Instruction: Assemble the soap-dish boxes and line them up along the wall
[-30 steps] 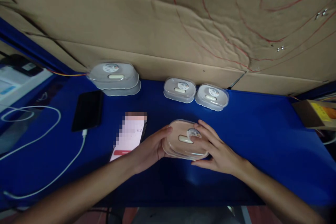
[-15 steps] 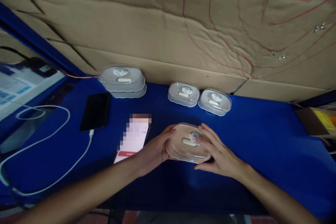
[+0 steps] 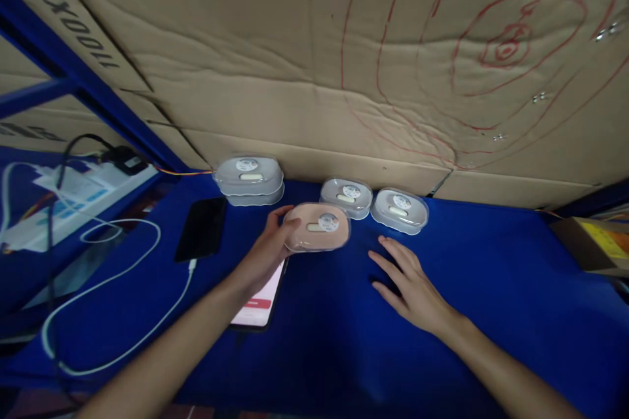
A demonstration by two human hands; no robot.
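One clear-lidded pink oval plastic box (image 3: 312,239) is gripped at its L end by fingers of L hand (image 3: 269,251), held above blue table (image 3: 334,340) nr 2 clear-lidded grey oval boxes (image 3: 400,219). R hand (image 3: 417,288) is held apart, fingers spread & unloaded.

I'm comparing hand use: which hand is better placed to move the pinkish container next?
Probably the left hand: it holds the pinkish container by one end, while the right hand is empty and apart from it.

The oval clear-lidded plastic case (image 3: 318,239) is showing peach pink, the tabletop (image 3: 491,281) is showing deep blue, and red rings (image 3: 506,50) are patterning the brown cardboard wall (image 3: 246,33).
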